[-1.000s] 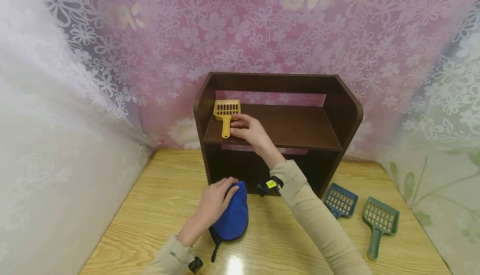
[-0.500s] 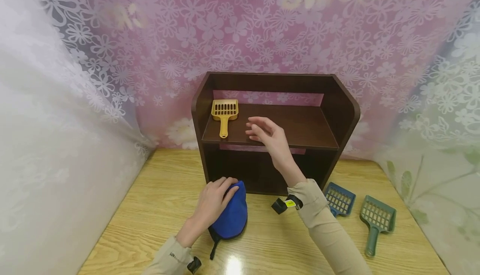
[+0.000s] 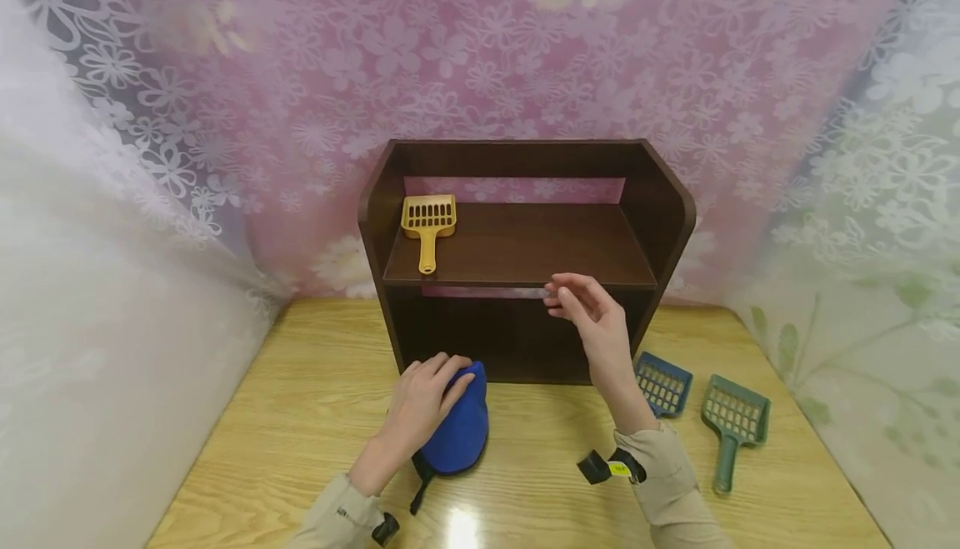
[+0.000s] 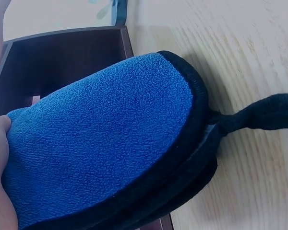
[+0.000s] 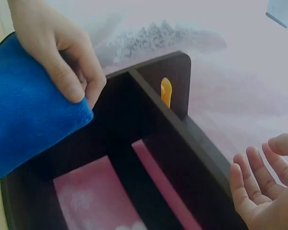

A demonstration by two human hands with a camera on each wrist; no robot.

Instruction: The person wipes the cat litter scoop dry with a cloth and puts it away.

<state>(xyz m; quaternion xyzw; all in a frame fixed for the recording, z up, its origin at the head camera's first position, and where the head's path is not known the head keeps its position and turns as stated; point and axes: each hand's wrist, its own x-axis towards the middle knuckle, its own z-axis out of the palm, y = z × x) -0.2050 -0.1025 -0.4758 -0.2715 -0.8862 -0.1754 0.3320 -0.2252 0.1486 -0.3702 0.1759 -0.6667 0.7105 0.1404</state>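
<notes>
My left hand (image 3: 420, 403) pinches the top corner of a folded blue cloth (image 3: 461, 436) in front of the shelf unit. In the left wrist view the cloth (image 4: 105, 139) shows a towelling face, black trim and a black hanging loop (image 4: 264, 112). My right hand (image 3: 596, 332) holds nothing; its fingers are loosely bent, apart from everything, in front of the shelf's lower right. A yellow litter scoop (image 3: 427, 253) lies on the upper shelf at the left, handle toward the front edge. In the right wrist view only the scoop's handle (image 5: 166, 91) shows.
A dark brown two-tier shelf unit (image 3: 532, 245) stands at the back of the wooden table (image 3: 322, 391). Right of it lie a dark blue litter scoop (image 3: 667, 363), partly behind my right forearm, and a green one (image 3: 726, 464). Patterned curtains (image 3: 300, 57) close in the back and sides.
My right hand has left the yellow litter scoop's handle and moved right and down toward me. The scoop stays on the upper shelf. My left hand keeps hold of the cloth.
</notes>
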